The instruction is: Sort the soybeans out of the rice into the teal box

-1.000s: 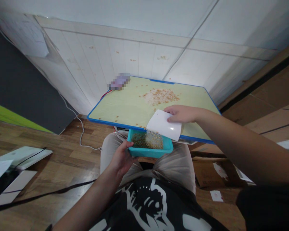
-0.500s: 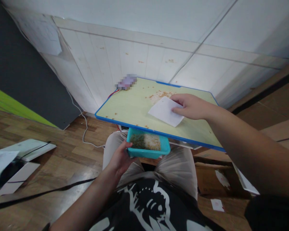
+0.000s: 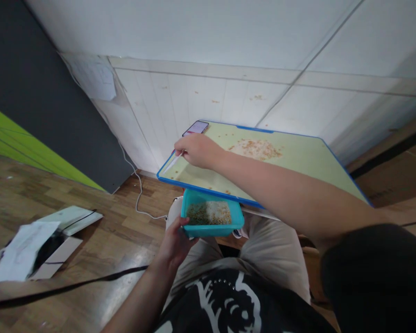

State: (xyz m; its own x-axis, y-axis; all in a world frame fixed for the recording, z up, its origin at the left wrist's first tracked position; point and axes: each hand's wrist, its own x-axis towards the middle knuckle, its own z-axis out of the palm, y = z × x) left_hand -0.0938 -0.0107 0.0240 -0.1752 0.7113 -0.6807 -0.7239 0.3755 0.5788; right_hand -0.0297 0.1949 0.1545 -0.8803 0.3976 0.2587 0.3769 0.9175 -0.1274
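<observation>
My left hand (image 3: 175,240) grips the left end of a teal plastic tray (image 3: 212,228) holding green and pale grains, just under the front edge of a small table (image 3: 305,159) with a blue rim. My right hand (image 3: 198,150) reaches across to the table's left side, fingers closed on a white card (image 3: 172,162) seen edge-on and touching the tabletop. A pile of pale grains (image 3: 255,149) lies further back on the table, and loose grains are scattered about.
A phone (image 3: 195,127) lies at the table's far left corner, with a white cable (image 3: 136,185) running down to the wooden floor. Papers and a flat box (image 3: 38,240) lie on the floor at left. A white panelled wall stands behind.
My right hand has carried the white card from over the tray, back across the table, to the table's left side. The tray stays in my left hand. The view has shifted right.
</observation>
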